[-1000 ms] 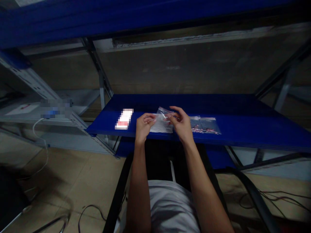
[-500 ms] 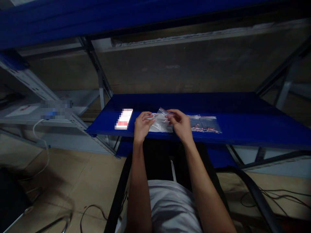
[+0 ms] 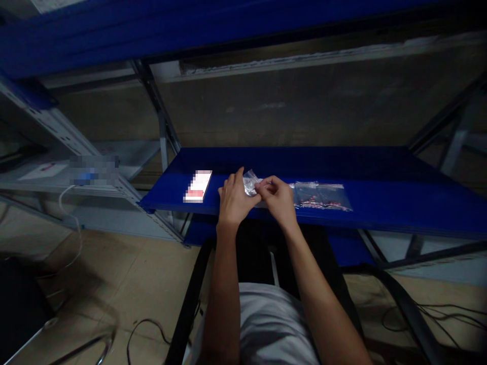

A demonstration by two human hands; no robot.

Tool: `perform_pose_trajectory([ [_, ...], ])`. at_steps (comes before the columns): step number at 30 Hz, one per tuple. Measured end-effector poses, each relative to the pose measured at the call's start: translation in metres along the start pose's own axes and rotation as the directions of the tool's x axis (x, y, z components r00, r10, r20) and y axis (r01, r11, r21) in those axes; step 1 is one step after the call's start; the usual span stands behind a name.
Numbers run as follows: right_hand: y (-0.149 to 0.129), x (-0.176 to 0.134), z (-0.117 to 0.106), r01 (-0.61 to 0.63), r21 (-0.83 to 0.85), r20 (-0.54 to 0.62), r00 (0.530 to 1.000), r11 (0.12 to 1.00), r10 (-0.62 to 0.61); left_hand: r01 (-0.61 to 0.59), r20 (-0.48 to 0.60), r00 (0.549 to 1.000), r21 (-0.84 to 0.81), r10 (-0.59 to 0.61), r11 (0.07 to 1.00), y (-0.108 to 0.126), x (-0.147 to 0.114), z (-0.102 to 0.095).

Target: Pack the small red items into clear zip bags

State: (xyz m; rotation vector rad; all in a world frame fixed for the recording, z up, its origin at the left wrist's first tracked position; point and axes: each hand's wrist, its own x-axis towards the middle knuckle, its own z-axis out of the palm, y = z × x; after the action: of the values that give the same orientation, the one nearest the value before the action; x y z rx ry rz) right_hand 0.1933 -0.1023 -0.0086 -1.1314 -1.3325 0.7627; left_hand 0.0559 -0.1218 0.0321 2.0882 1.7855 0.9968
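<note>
A small clear plastic bag (image 3: 249, 181) shows between my two hands, above something whitish on the blue shelf. My right hand (image 3: 279, 198) pinches the bag's right side between thumb and fingertips. At its left is my left hand (image 3: 234, 198), back up, with thumb and fingers apart; whether its fingertips touch the bag is hidden. Just right of my right hand lie clear zip bags (image 3: 307, 192) with small pink and dark pieces along their lower edges. The pieces are too small to name.
A lit, blurred-out phone-like slab (image 3: 198, 185) lies left of my hands. The blue shelf (image 3: 395, 195) has its front edge close to my lap. Another blue shelf (image 3: 228, 30) hangs above. Chair armrests flank me, and black cables (image 3: 445, 312) lie on the floor.
My left hand has turned back-up and its fingers have spread, moving off the bag's left part. My right hand has drawn slightly left and still pinches the bag. The view has shifted slightly.
</note>
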Motion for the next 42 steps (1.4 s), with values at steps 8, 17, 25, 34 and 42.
perform_pose_trajectory([
  [8, -0.002, -0.003, 0.002, 0.001, -0.147, -0.025, 1.0, 0.989, -0.005, -0.112, 0.046, 0.992, -0.109, 0.118, 0.988, -0.018, 0.004, 0.008],
  [17, 0.0, 0.016, -0.014, 0.016, -0.108, 0.333, 0.943, 0.994, 0.021, -0.132, -0.038, 0.991, -0.246, 0.127, 0.96, -0.039, 0.008, 0.009],
  [25, 0.035, 0.08, 0.007, 0.322, -0.617, 0.437, 0.899, 0.718, -0.027, -0.092, -0.032, 0.996, -0.199, 0.088, 0.976, -0.06, 0.005, 0.001],
  [34, 0.05, 0.088, 0.023, 0.404, -0.697, 0.549, 0.832, 0.592, 0.077, -0.088, -0.025, 0.996, -0.223, 0.085, 0.971, -0.066, 0.003, -0.007],
  [42, 0.047, 0.095, 0.019, 0.413, -0.656, 0.567, 0.822, 0.632, 0.051, -0.098, -0.002, 0.995, -0.28, 0.102, 0.955, -0.069, 0.003, -0.01],
])
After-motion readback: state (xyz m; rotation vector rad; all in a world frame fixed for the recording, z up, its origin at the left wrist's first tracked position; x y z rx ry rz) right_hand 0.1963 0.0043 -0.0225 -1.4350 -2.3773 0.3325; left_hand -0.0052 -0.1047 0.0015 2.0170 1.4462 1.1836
